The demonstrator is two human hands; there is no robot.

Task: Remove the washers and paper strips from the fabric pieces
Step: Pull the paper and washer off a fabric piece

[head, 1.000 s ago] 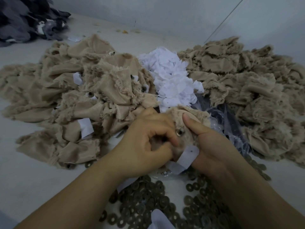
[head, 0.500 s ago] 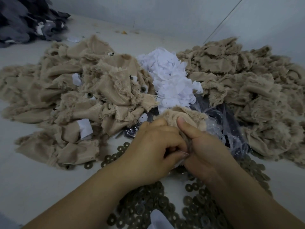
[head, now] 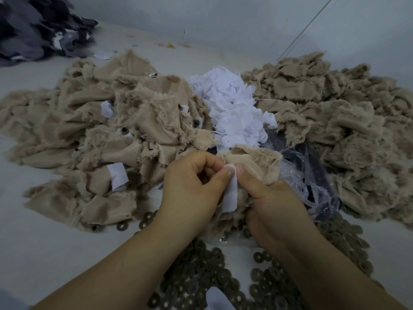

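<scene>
1. A single head-worn wide-angle view looks forward and down, close over both hands at the frame's centre.
2. It faces a pale wall [head: 245, 21] beyond the work surface [head: 33, 242].
3. No second view shares the scene.

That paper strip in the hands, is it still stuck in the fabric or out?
Cannot tell. The paper strip hangs pinched between left hand and right hand, against the fabric piece.
</scene>
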